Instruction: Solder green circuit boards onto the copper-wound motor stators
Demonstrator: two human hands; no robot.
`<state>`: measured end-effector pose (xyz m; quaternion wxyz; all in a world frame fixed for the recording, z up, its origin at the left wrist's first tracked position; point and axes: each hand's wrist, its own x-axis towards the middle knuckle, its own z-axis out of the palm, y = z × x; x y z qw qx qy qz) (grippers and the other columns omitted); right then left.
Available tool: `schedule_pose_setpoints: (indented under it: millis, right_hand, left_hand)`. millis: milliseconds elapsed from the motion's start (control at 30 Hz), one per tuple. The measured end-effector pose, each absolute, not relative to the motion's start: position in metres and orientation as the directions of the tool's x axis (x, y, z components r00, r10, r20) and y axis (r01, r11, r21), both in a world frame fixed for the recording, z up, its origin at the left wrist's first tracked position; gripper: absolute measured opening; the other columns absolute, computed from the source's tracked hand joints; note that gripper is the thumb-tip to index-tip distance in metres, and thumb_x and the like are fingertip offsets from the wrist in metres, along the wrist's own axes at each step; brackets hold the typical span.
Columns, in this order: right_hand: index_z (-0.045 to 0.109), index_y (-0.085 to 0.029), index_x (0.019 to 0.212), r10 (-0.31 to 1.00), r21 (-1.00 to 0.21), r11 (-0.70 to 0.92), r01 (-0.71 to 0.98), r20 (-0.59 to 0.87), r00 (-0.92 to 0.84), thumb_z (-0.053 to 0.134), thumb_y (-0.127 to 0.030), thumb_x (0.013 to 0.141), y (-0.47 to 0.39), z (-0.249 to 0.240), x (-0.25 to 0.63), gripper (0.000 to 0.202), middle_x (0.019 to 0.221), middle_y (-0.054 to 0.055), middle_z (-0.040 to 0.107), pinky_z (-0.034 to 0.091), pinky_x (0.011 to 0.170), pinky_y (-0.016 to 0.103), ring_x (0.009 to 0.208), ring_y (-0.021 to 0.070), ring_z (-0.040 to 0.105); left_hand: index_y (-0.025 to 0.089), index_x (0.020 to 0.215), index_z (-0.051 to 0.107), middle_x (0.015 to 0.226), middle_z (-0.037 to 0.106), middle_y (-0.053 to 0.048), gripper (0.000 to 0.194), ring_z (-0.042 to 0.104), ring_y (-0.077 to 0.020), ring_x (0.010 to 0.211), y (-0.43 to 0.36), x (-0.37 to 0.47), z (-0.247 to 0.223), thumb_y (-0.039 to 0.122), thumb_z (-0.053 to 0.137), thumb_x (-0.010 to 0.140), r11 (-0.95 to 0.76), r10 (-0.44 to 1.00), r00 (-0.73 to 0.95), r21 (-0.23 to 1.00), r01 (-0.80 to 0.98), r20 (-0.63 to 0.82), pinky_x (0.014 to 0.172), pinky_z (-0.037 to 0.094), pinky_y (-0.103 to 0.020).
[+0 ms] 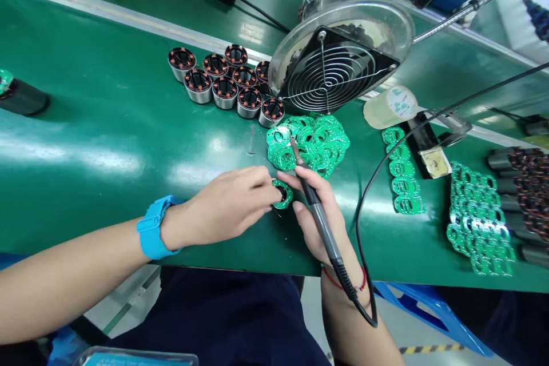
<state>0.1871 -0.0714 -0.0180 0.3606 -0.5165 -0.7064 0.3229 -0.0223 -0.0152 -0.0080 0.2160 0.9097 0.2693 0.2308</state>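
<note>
A green ring-shaped circuit board [282, 193] sits on a dark-centred part at the middle of the bench, close to its front edge. My left hand [231, 204], with a blue strap at the wrist, has its fingers pinched at the board's left side. In my right hand [319, 211] is a soldering iron [321, 223], its tip pointing up and away over a heap of green boards [321, 143]. The right index fingertips come near the board's upper right. Behind the heap to the left stand several silver motor stators [225, 91] with copper windings.
A round fume extractor [330, 68] overhangs the heap. The iron's black cable [364, 206] loops on the right. Farther right are a tape roll [388, 108], a black holder [424, 146], board strips [403, 174], board panels [478, 217] and dark stators [532, 194].
</note>
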Motion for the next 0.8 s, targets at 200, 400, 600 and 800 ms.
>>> schedule_pose_setpoints:
  millis: [200, 400, 600, 800]
  right_hand:
    - [0.036, -0.031, 0.145, 0.940, -0.768, 0.338, 0.544, 0.244, -0.238, 0.056, -0.013, 0.091, -0.072, -0.019, 0.184, 0.060, 0.135, 0.007, 0.066, 0.048, 0.108, 0.048, 0.127, 0.0234, 0.061]
    - [0.035, -0.032, 0.146, 0.931, -0.767, 0.358, 0.532, 0.247, -0.269, 0.058, -0.018, 0.094, -0.072, -0.022, 0.183, 0.059, 0.135, 0.008, 0.064, 0.053, 0.105, 0.045, 0.124, 0.0229, 0.063]
    - [0.036, -0.029, 0.146, 0.909, -0.652, 0.417, 0.633, 0.316, -0.273, 0.062, -0.030, 0.093, -0.071, -0.024, 0.181, 0.059, 0.119, 0.009, 0.070, 0.059, 0.089, 0.045, 0.107, 0.0264, 0.068]
    - [0.034, -0.028, 0.147, 0.825, -0.507, 0.556, 0.659, 0.430, -0.366, 0.066, -0.025, 0.089, -0.069, -0.020, 0.178, 0.066, 0.133, 0.012, 0.066, 0.050, 0.099, 0.051, 0.126, 0.0301, 0.059]
  left_hand:
    - [0.018, 0.074, 0.060, 0.074, 0.055, -0.002, 0.032, 0.047, -0.0146, 0.065, -0.016, -0.018, -0.013, 0.012, 0.040, 0.098, -0.862, 0.490, 0.782, 0.350, 0.367, 0.385, 0.061, 0.041, -0.025]
    - [0.017, 0.081, 0.064, 0.078, 0.058, -0.003, 0.031, 0.053, -0.0151, 0.070, -0.017, -0.019, -0.015, 0.017, 0.039, 0.099, -0.841, 0.503, 0.783, 0.418, 0.344, 0.366, 0.063, 0.043, -0.026]
    - [0.017, 0.081, 0.061, 0.078, 0.057, 0.000, 0.015, 0.053, -0.0105, 0.066, -0.014, -0.018, -0.007, 0.015, 0.049, 0.091, -0.412, 0.772, 0.629, 0.828, 0.379, 0.097, 0.061, 0.044, -0.023]
    - [0.017, 0.076, 0.060, 0.069, 0.055, 0.003, 0.011, 0.049, -0.0095, 0.061, -0.010, -0.013, -0.005, 0.024, 0.054, 0.083, 0.059, 0.826, 0.520, 0.950, 0.308, -0.220, 0.056, 0.042, -0.022]
